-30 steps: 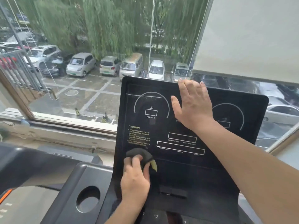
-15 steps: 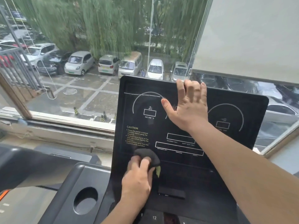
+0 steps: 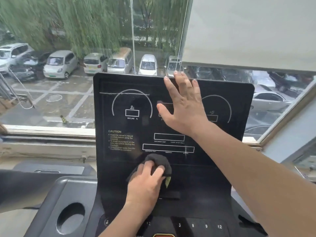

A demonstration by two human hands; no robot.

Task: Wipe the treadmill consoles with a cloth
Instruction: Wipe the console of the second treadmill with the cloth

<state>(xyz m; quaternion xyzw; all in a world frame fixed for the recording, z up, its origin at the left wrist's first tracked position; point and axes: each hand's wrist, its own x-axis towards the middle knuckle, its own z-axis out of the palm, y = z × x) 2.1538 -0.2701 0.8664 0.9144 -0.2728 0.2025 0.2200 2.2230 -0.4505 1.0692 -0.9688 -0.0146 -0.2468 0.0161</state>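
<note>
Dark cloth (image 3: 159, 162) on upright black console (image 3: 119, 165)

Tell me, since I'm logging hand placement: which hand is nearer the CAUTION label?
Left. The left hand, pressing the cloth, sits just below-right of the CAUTION label; the right hand rests farther up-right.

Both forearms are showing bare from the wrist back to the frame's edge, with no sleeve, watch, bracelet or glove appearing on either. The left hand (image 3: 145, 182) and the right hand (image 3: 185, 106) are wearing no rings, and the visible fingernails are looking short and unpainted.
</note>
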